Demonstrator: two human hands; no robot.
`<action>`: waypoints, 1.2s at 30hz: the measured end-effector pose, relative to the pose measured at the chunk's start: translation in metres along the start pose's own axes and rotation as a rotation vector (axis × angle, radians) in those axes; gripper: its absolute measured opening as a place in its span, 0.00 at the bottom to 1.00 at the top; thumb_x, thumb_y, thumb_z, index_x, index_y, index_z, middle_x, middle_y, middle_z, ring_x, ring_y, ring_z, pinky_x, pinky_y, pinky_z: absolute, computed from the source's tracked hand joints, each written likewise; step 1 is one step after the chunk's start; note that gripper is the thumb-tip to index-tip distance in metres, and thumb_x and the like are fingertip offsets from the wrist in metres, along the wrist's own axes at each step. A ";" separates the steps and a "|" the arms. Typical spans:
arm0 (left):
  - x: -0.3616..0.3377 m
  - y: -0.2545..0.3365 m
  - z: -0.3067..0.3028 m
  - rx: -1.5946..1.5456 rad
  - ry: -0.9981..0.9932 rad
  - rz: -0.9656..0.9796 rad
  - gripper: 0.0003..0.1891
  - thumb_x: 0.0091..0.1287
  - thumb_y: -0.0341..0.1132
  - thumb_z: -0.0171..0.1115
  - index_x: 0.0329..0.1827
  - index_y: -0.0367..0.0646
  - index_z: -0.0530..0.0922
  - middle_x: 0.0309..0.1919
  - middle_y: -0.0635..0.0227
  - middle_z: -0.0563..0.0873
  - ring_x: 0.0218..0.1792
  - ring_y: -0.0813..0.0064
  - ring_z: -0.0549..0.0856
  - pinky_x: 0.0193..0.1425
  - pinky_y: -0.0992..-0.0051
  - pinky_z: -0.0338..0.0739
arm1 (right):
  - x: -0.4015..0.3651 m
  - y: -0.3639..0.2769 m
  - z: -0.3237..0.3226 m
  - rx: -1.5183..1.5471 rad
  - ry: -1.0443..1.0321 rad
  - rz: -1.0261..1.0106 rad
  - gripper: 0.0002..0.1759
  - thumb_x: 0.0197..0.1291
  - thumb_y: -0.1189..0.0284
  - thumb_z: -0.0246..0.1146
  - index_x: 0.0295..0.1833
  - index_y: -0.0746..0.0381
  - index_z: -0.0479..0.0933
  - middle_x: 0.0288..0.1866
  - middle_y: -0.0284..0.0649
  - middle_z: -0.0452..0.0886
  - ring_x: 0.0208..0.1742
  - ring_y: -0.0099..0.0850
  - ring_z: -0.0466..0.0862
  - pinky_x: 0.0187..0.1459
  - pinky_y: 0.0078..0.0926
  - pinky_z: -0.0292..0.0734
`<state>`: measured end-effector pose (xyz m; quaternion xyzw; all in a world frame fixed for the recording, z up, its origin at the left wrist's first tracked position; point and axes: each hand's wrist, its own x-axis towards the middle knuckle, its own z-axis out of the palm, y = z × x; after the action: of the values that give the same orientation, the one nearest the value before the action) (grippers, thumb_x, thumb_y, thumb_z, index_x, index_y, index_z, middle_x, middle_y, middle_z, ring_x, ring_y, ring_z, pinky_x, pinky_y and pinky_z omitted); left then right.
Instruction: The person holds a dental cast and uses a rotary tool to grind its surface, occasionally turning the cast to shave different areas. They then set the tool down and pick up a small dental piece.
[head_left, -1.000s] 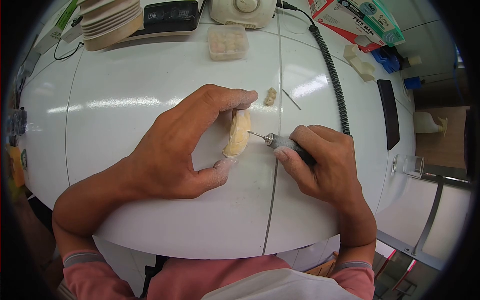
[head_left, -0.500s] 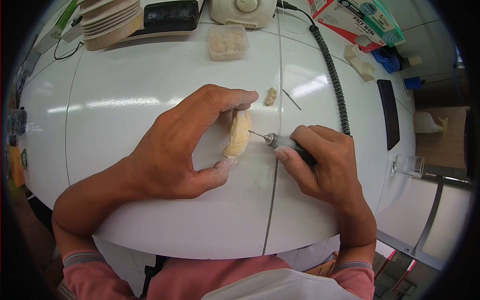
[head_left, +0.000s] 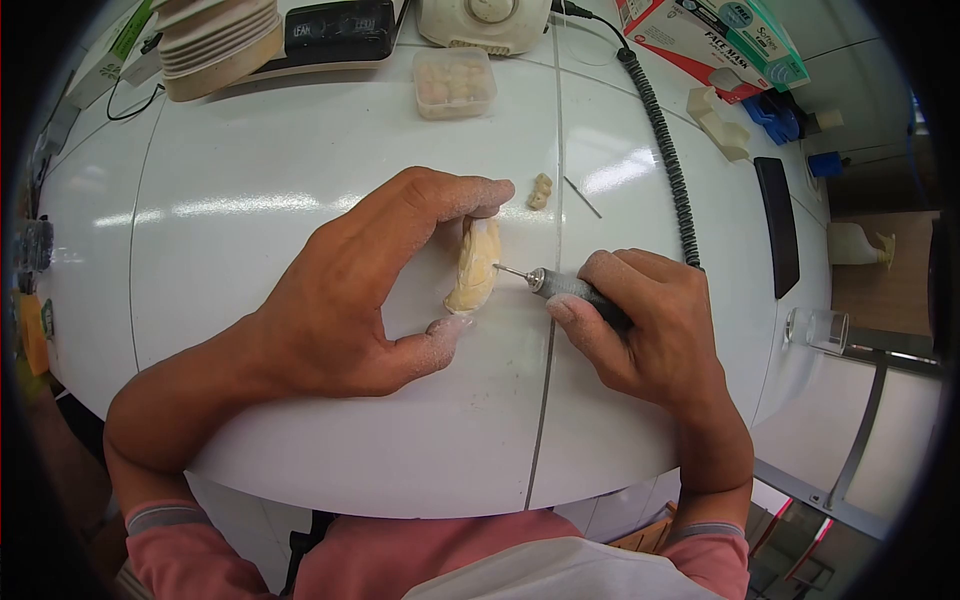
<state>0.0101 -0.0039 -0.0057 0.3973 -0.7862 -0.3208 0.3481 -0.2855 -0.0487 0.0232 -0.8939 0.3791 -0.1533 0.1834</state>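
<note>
My left hand (head_left: 370, 285) holds a pale yellow dental cast (head_left: 474, 268) between its dusty fingertips and thumb, one at each end. The cast stands lengthwise, its upper end partly behind the fingers. In my right hand (head_left: 650, 325) is a grey rotary handpiece (head_left: 585, 295), gripped like a pen. A thin metal bur sticks out of it to the left, and its tip meets the right edge of the cast. White powder coats both hands' fingertips. Just beyond the cast lie a small tooth-coloured piece (head_left: 540, 192) and a thin metal pin (head_left: 583, 197).
A coiled black cord (head_left: 665, 140) runs from the handpiece to the back. Behind stand a clear tub (head_left: 454, 85) of small pale pieces, a beige control box (head_left: 487, 25) and a face mask box (head_left: 700, 45). A glass (head_left: 817, 330) sits at the right edge.
The bur tip has shifted very slightly left and down along the cast's edge. Both hands keep their grips and stay almost where they were.
</note>
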 end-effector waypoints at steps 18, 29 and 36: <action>0.000 0.000 0.000 -0.011 0.003 -0.008 0.43 0.60 0.25 0.81 0.81 0.33 0.74 0.71 0.48 0.83 0.72 0.52 0.88 0.81 0.59 0.83 | 0.000 -0.005 0.000 -0.011 0.017 0.051 0.18 0.72 0.59 0.80 0.38 0.60 0.85 0.23 0.39 0.79 0.20 0.38 0.78 0.25 0.41 0.70; 0.000 0.004 0.001 -0.038 0.004 -0.035 0.42 0.63 0.25 0.82 0.82 0.32 0.73 0.73 0.49 0.82 0.76 0.54 0.86 0.86 0.59 0.79 | 0.000 -0.006 -0.001 -0.052 0.060 0.107 0.20 0.76 0.57 0.78 0.37 0.60 0.84 0.22 0.40 0.81 0.20 0.42 0.80 0.25 0.43 0.72; -0.002 0.001 0.005 -0.188 0.044 -0.078 0.40 0.68 0.23 0.79 0.83 0.32 0.71 0.76 0.51 0.78 0.83 0.56 0.80 0.93 0.56 0.71 | 0.002 0.002 -0.004 -0.129 0.106 0.167 0.23 0.81 0.53 0.72 0.36 0.60 0.82 0.21 0.42 0.81 0.20 0.45 0.81 0.27 0.45 0.73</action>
<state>0.0064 -0.0005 -0.0081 0.4000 -0.7288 -0.3976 0.3884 -0.2871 -0.0518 0.0260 -0.8598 0.4706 -0.1600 0.1172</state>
